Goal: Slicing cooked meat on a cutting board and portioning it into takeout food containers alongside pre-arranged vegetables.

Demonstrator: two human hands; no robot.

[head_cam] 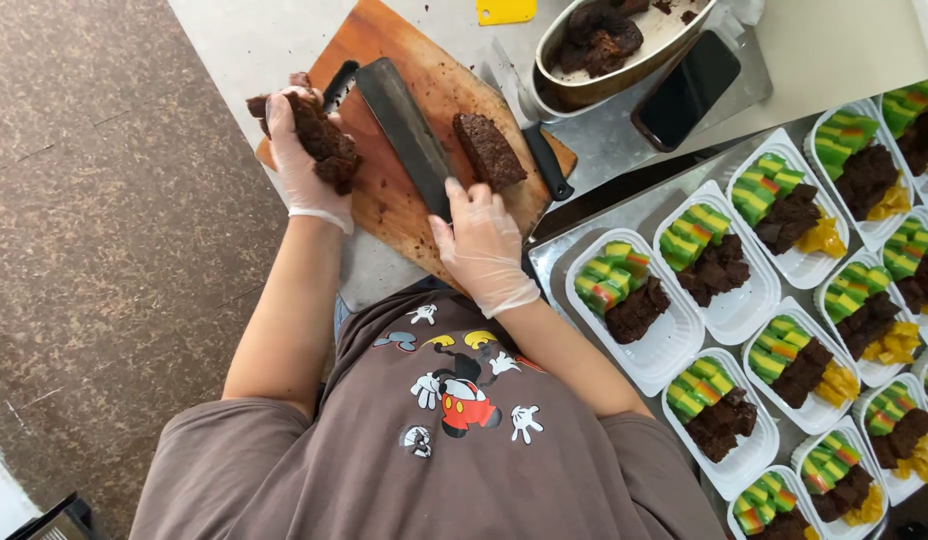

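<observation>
A: Obs. 1. Left hand (pixel 302 150), gloved, upper left of the frame, is closed around a stack of dark brown cake pieces (pixel 319 135), raised over the left end of the wooden cutting board (pixel 399 205).

B: Right hand?

A: Right hand (pixel 481 243), gloved, centre frame, is wrapped around the cleaver (pixel 409 130) at its handle end; the blade lies flat across the board. One cut cake slice (pixel 489 150) sits on the board just right of the blade.

B: Handling estimate?

A: Judged soft, light, crumbly; crumbs dot the board. Support from beneath with spread fingers, light pressure on the broad faces, no pinching at corners.

B: Surroundings?

A: White trays (pixel 674 340) with striped and brown cake fill the right side; a metal pan (pixel 604 60) sits at top centre.
</observation>
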